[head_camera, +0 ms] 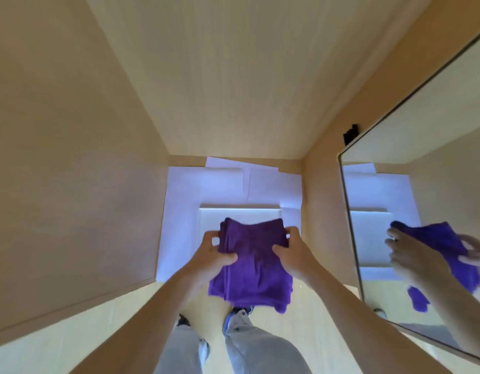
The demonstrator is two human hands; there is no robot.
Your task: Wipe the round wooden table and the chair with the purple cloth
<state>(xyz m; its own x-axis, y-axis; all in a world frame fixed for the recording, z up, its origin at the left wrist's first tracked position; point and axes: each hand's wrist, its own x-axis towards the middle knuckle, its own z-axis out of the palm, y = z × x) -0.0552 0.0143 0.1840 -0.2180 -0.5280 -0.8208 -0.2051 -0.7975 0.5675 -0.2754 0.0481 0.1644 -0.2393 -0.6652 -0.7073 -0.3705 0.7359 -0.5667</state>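
The purple cloth (253, 263) is folded into a thick pad and hangs in the air in front of me, over the edge of a low wooden alcove. My left hand (210, 256) grips its left side with the thumb on top. My right hand (291, 252) holds its right side the same way. The cloth's lower end droops toward my feet. Neither the round wooden table nor the chair is in view.
White paper sheets (185, 201) and a flat white box (241, 214) lie on the alcove floor beneath the cloth. Wooden panels (71, 157) close the left and back. A mirror (422, 184) on the right reflects my hands and cloth. My shoes (241, 314) stand on pale flooring.
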